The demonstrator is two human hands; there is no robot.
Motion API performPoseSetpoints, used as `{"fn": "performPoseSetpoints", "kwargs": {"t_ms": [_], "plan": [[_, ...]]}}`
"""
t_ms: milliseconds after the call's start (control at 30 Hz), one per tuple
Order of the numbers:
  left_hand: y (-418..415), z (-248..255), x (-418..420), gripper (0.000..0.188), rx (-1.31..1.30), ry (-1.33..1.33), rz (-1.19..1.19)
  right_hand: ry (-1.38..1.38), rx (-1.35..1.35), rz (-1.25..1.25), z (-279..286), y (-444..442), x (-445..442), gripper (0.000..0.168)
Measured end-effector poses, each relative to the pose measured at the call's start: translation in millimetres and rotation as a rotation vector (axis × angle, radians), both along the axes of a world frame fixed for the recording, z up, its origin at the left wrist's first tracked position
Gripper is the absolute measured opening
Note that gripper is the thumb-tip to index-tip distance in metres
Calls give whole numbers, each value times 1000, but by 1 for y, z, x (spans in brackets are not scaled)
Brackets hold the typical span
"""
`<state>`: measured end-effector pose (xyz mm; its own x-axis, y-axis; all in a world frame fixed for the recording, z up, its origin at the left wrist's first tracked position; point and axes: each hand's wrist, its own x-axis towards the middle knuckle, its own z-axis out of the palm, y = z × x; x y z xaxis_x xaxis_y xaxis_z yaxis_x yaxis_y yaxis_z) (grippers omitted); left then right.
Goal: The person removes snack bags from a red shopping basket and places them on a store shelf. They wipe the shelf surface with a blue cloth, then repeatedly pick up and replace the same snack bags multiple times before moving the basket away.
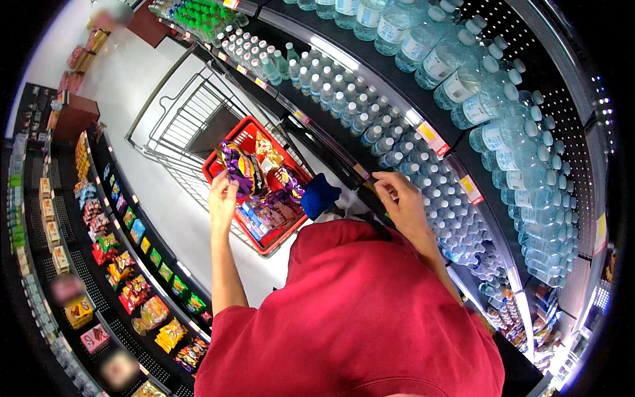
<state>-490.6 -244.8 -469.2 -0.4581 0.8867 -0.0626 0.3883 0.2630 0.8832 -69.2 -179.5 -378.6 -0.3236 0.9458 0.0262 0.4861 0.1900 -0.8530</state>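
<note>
My left hand (222, 196) grips the edge of a purple bag of Lay's chips (242, 166), holding it over the left side of a red plastic basket (272, 248). In the basket lie a gold snack bag (268, 151), another purple bag (290, 181), and several packets (278, 213) beside a blue-and-white box (251, 222). My right hand (403, 201) is near the shelf edge on the right, its fingers loosely curled and apart, with nothing visible in it. A dark blue fabric-like item (320, 196) sits between the basket and my body; what it is I cannot tell.
A metal wire shopping cart (171, 126) stands around and beyond the basket. To the right, shelves hold small water bottles (342, 101) and large water bottles (464, 89). Snack bags (134, 293) fill shelves on the left. White floor (163, 208) runs between them.
</note>
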Motion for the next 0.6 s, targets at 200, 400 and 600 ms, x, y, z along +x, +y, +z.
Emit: {"fn": "performPoseSetpoints", "kwargs": {"t_ms": [200, 400, 600], "plan": [[22, 92, 0, 24, 35, -360, -74, 33, -8, 94, 5, 10, 0, 41], [54, 145, 36, 17, 258, -781, -146, 222, -92, 126, 24, 29, 3, 64], [89, 192, 88, 10, 167, -692, -461, 520, -233, 299, 41, 38, 4, 94]]}}
